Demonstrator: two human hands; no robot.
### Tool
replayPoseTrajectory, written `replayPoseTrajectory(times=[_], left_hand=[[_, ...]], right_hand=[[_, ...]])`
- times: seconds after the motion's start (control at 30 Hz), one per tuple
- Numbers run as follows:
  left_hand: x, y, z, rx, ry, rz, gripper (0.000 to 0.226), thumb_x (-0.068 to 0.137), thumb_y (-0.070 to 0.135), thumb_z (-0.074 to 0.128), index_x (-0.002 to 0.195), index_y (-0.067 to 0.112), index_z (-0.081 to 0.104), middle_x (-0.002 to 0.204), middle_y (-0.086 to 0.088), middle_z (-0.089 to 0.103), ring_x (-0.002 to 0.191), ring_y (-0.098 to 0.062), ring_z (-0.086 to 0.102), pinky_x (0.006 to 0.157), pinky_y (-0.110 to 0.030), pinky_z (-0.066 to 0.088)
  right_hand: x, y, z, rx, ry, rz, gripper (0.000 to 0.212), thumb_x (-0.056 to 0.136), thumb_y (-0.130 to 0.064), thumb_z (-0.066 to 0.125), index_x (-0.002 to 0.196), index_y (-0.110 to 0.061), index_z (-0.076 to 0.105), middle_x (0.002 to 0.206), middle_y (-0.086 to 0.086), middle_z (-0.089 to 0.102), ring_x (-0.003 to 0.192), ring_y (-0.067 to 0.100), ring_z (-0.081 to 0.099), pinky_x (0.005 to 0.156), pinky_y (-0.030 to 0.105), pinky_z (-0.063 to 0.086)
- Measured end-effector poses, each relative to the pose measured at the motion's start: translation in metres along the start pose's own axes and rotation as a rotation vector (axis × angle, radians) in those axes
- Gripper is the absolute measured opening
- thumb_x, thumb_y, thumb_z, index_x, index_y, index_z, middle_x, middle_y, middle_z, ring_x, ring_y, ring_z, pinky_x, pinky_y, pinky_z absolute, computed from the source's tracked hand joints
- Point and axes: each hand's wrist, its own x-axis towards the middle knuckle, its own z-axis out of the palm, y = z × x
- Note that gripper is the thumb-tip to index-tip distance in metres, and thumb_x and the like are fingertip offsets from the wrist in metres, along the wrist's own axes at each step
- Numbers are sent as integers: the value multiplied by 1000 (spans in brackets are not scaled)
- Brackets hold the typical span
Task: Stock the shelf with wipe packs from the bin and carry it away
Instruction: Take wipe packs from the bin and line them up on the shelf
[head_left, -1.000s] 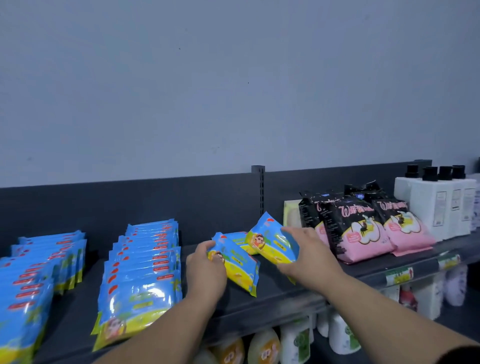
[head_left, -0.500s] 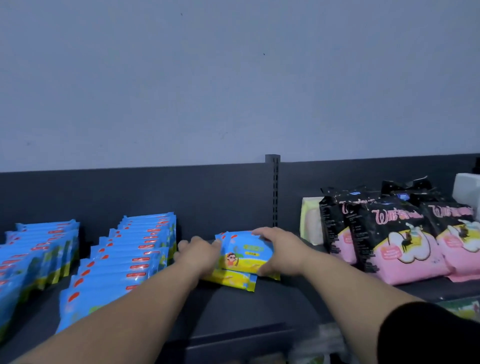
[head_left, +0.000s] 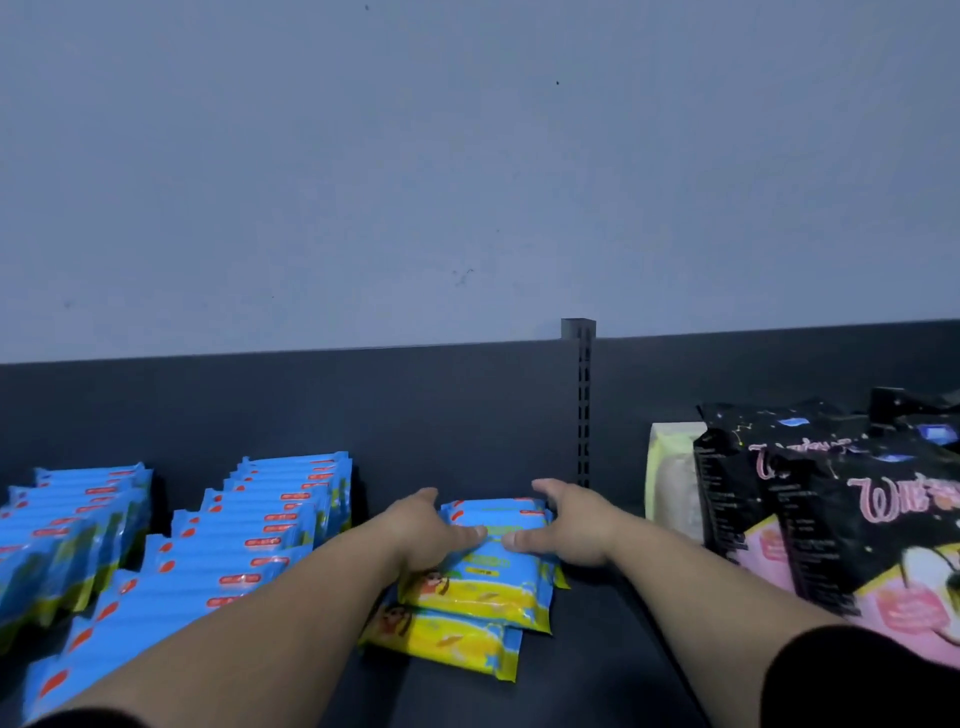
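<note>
A small stack of blue-and-yellow wipe packs lies on the dark shelf, near its middle. My left hand holds the stack's left side and my right hand holds its right side. Both thumbs lie on the top pack and the fingers reach round its far edge. The lower packs stick out toward me, slightly fanned. The bin is not in view.
Two long rows of the same blue wipe packs fill the shelf to the left. Black-and-pink pouches and a pale yellow pack stand to the right. A slotted upright splits the dark back panel.
Both hands have carried the packs from the shelf's front edge toward the back and laid them flat. My view has moved closer and to the left.
</note>
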Motion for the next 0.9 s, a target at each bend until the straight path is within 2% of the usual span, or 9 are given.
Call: replayPoseTrajectory(times=[0.13,0.27,0.37,0.5,0.57,0.63,0.7,0.8,0.9], left_hand=[[14,4,4,44,-58,24,94,83,63,56,153,15,14,156,-2,26,137,-21,36,104,-25,33],[24,4,10,-49,-32,50,88,83,51,65,151,15,22,148,0,39,124,-18,50,97,-23,42],[31,-1,11,-123,35,47,88,76,36,78,148,16,30,143,-1,44,120,-19,53,97,-28,46],[33,-7,7,-131,136,84,90,68,27,86,143,24,35,134,-1,53,116,-19,56,96,-34,49],[32,-9,7,-176,186,126,88,68,22,86,140,29,37,131,0,54,109,-13,58,89,-30,51],[31,-8,9,-212,256,167,83,71,16,84,138,32,37,126,1,56,99,-10,58,81,-26,51],[33,-6,10,-188,374,214,78,72,17,83,134,34,38,120,2,57,97,-13,59,80,-27,50],[38,-3,12,-159,514,261,67,75,16,80,123,35,38,116,3,55,94,-12,55,74,-24,44],[41,-4,16,-114,535,239,59,81,13,73,124,33,37,115,1,53,89,-8,49,71,-21,37]], right_hand=[[17,1,8,-23,-9,7,98,75,-62,68,150,-17,24,152,-1,33,134,17,39,108,26,35],[28,5,12,102,0,16,97,69,-45,81,148,-19,31,140,-1,45,122,15,49,103,29,43],[28,7,10,283,-11,-10,95,66,-22,88,145,-20,34,122,-5,53,103,10,57,84,22,51],[32,10,10,354,51,-83,101,62,-11,89,145,-29,33,132,-7,49,106,14,59,89,30,52],[32,8,12,395,68,-122,103,62,-7,88,145,-32,32,134,-9,47,100,11,61,81,26,54],[36,6,14,414,109,-171,105,62,-4,88,144,-35,31,134,-10,47,99,14,62,81,32,56],[40,3,14,424,198,-245,105,61,-2,87,143,-38,32,131,-10,49,97,15,64,84,37,57],[44,-2,11,430,331,-314,100,66,1,82,142,-40,32,126,-13,51,96,7,61,81,26,56],[46,-1,12,340,375,-316,99,70,0,79,144,-41,28,123,-14,49,98,2,55,70,10,48]])
